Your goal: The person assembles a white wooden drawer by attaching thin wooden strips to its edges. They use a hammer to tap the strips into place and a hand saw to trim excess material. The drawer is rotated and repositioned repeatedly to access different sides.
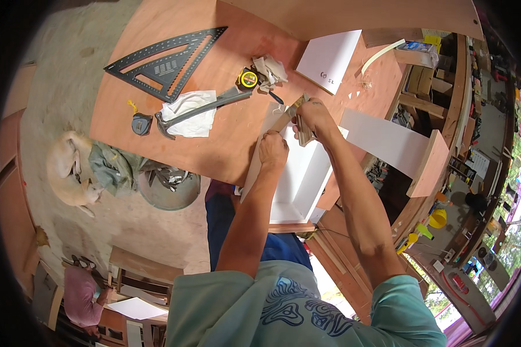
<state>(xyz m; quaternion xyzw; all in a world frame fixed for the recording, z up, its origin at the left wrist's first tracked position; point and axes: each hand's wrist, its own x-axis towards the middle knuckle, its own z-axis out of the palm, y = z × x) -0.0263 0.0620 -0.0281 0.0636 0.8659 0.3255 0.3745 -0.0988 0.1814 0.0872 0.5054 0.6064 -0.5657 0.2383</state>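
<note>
A white open-topped box (296,186), like a small drawer or cabinet frame, sits at the table's near edge in front of me. Over its far end, my right hand (314,118) is closed around a brown roll (304,134) that looks like packing tape. My left hand (274,148) is closed at the box's left side, pinching the near end of a brown strip (283,120). That strip slants up toward the roll. Fingertips of both hands are partly hidden.
On the wooden tabletop (226,147) lie a black triangular square (169,65), hammer (198,111), white cloth (189,118), two tape measures (248,79) and a white board (329,59). A white panel (382,140) stands right. A dog (68,168) lies on the floor; another person (85,296) works behind.
</note>
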